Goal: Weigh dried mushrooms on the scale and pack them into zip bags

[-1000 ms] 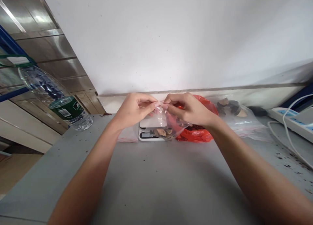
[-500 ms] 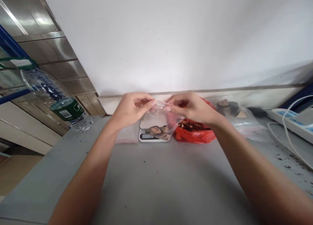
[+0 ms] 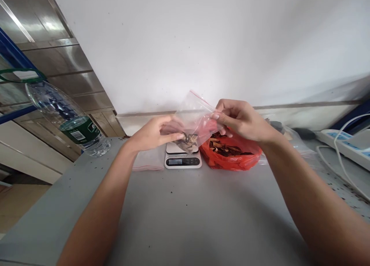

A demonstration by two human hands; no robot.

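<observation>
A clear zip-lock bag (image 3: 187, 111) with a red-lined seal hangs tilted above a white digital kitchen scale (image 3: 183, 164). Brown dried slices, perhaps mushroom, (image 3: 189, 140) lie in its bottom corner. My right hand (image 3: 239, 117) pinches the bag near its sealed edge. At the lower left of the bag, my left hand (image 3: 156, 133) has its thumb in front and fingers behind, closed around the part beside the slices. Just right of the scale, an open red plastic bag (image 3: 231, 162) holds more dark dried pieces, partly under my right hand.
Flat clear bags (image 3: 148, 160) lie left of the scale. A large water bottle (image 3: 78, 127) stands at the table's left edge. Behind my right wrist rests another filled clear bag (image 3: 297, 144), near a white power strip (image 3: 347, 142) with a cable. A white wall (image 3: 185, 46) rises behind.
My left hand has left the seal and moved down to the bag's lower part. The bag has been lifted and tilted, with its sealed edge now up. The scale's display shows more fully.
</observation>
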